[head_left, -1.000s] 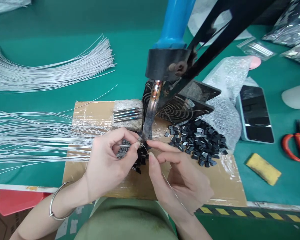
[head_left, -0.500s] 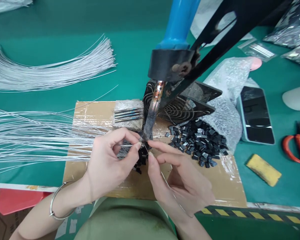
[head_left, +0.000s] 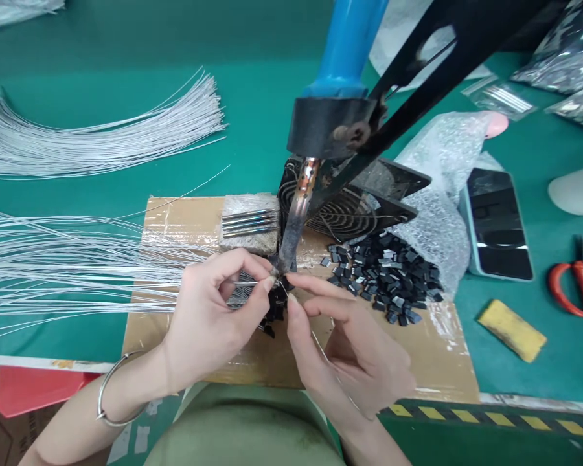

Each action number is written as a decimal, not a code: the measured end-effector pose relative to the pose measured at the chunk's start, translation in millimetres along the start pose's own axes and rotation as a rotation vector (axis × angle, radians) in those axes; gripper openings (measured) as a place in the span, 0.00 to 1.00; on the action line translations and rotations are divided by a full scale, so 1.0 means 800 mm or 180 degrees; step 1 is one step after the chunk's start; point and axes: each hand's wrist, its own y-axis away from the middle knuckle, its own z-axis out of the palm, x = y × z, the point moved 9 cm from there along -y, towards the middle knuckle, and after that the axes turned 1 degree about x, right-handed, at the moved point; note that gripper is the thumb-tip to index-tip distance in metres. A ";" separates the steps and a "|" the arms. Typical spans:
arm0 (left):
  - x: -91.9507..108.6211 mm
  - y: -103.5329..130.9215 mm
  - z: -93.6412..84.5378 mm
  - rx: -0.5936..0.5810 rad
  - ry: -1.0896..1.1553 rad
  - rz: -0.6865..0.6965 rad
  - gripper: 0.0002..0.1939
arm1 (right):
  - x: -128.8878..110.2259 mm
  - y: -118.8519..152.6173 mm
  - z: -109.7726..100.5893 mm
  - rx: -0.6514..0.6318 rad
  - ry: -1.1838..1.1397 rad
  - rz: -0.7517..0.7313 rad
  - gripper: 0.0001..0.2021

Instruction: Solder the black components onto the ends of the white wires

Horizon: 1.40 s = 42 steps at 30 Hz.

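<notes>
A blue-handled soldering iron [head_left: 340, 61] is held by a black bracket, its tip pointing down between my hands. With thumb and forefinger, my left hand [head_left: 214, 327] pinches a thin white wire [head_left: 245, 283], its end right by the iron tip. My right hand [head_left: 357, 353] is closed on a strand of solder wire [head_left: 320, 347], which runs up from the palm to the tip. The exact joint is hidden by the fingertips. Beneath the fingers lie small black pieces [head_left: 274, 307], partly covered by my left hand.
White wires [head_left: 78, 259] spread in from the left, with another bundle [head_left: 126, 142] behind. On the cardboard [head_left: 418, 369] sit a pad with metal rods [head_left: 250, 243] and a heap of black pieces [head_left: 391, 278]. A fan [head_left: 350, 207], phone [head_left: 498, 223], yellow sponge [head_left: 512, 330] and red-handled pliers [head_left: 580, 285] stand around.
</notes>
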 end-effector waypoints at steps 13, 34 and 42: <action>-0.001 -0.001 -0.001 0.0010 -0.0049 -0.0014 0.05 | 0.001 0.000 0.001 -0.0014 -0.0026 -0.0026 0.12; -0.005 -0.001 0.000 -0.0025 0.0021 -0.0006 0.05 | 0.005 0.003 0.002 -0.0020 -0.0134 0.0027 0.09; -0.018 0.003 -0.003 -0.0073 -0.0259 -0.0036 0.06 | 0.056 0.013 -0.043 0.0695 -0.0077 0.0894 0.04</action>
